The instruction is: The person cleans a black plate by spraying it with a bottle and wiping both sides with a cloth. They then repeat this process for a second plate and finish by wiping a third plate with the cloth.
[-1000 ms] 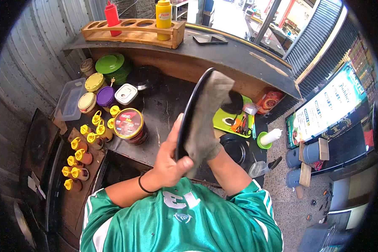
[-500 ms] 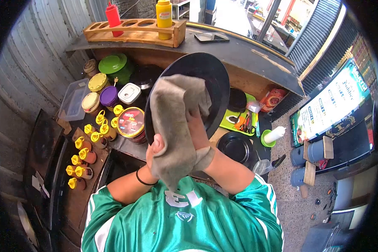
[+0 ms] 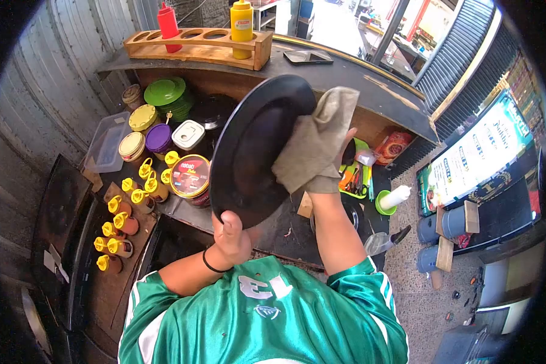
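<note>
A large round black plate (image 3: 252, 145) is held up in front of my chest, tilted on its side. My left hand (image 3: 232, 241) grips its lower rim, thumb on the near face and fingers behind. A grey-brown cloth (image 3: 318, 139) lies bunched in my right hand (image 3: 347, 145), its folds overlapping the plate's right edge. Most of the right hand's fingers are hidden behind the cloth. Left of the plate stands a round tub with a red label (image 3: 190, 177).
Squeeze bottles with yellow caps (image 3: 120, 221) stand at the left. A wooden rack (image 3: 194, 45) on the upper shelf holds a red and a yellow bottle. At right are a green tray with tools (image 3: 353, 185), a white bottle in a green cup (image 3: 395, 197) and a black-handled utensil (image 3: 400, 233).
The cloth has moved from across the plate toward its right edge with my right hand. The plate has turned and shifted left, and more of its face shows.
</note>
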Demonstrator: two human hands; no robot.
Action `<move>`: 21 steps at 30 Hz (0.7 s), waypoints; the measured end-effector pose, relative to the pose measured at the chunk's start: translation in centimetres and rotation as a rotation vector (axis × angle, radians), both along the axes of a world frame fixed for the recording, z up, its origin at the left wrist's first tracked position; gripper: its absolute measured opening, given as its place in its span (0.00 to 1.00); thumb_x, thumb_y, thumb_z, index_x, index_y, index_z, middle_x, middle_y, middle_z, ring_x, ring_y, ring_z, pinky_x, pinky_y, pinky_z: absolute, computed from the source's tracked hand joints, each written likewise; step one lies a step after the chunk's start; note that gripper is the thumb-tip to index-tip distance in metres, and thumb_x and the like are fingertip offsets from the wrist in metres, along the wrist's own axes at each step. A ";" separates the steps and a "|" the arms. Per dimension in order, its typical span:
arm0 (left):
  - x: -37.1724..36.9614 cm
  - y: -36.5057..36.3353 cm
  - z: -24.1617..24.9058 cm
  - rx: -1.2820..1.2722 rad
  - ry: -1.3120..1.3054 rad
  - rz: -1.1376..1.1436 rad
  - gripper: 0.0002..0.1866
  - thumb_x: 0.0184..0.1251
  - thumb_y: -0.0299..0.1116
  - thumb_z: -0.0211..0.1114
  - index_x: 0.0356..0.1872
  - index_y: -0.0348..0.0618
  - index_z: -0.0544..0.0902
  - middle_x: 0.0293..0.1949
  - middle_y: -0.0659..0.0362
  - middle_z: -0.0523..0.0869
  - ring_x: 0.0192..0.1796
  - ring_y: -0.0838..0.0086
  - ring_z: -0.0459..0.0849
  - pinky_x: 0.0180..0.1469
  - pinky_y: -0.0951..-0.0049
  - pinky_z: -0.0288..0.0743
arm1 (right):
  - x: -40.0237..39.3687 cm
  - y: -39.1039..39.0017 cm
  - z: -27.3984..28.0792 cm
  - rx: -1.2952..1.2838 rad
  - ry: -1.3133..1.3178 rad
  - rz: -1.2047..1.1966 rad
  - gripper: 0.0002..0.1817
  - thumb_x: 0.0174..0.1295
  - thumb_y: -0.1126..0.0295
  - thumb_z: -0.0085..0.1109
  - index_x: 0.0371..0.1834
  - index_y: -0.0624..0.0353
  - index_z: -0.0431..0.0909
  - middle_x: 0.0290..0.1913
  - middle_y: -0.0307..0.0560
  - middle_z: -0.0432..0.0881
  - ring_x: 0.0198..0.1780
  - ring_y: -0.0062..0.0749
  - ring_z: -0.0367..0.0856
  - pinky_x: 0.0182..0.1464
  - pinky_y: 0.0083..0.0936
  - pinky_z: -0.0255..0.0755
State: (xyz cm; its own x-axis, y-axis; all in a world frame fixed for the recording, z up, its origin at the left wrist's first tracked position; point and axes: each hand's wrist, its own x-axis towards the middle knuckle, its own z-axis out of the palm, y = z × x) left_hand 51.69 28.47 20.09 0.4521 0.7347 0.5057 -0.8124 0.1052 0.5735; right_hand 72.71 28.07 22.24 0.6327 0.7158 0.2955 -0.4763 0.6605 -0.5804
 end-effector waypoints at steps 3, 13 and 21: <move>-0.7 1.2 0.5 0.156 -0.023 -0.094 0.46 0.83 0.61 0.55 0.87 0.43 0.49 0.85 0.50 0.58 0.83 0.54 0.64 0.83 0.47 0.60 | -0.9 -1.9 -1.2 -0.368 -0.858 -0.662 0.32 0.70 0.51 0.45 0.72 0.58 0.73 0.64 0.58 0.79 0.67 0.52 0.78 0.74 0.43 0.70; 4.4 6.7 -0.6 -0.291 0.314 0.150 0.37 0.84 0.58 0.58 0.84 0.57 0.56 0.77 0.58 0.70 0.77 0.60 0.70 0.78 0.50 0.64 | -4.7 -5.0 -1.1 -0.244 -0.859 -0.751 0.19 0.75 0.71 0.64 0.67 0.56 0.75 0.58 0.43 0.81 0.59 0.31 0.82 0.67 0.27 0.78; 0.7 3.5 2.0 -0.491 0.141 -0.529 0.42 0.84 0.67 0.46 0.82 0.44 0.65 0.78 0.44 0.74 0.78 0.54 0.74 0.77 0.53 0.69 | -5.1 -5.5 -8.0 -0.197 -1.760 -0.675 0.13 0.63 0.65 0.65 0.49 0.56 0.88 0.52 0.51 0.89 0.59 0.47 0.87 0.74 0.53 0.73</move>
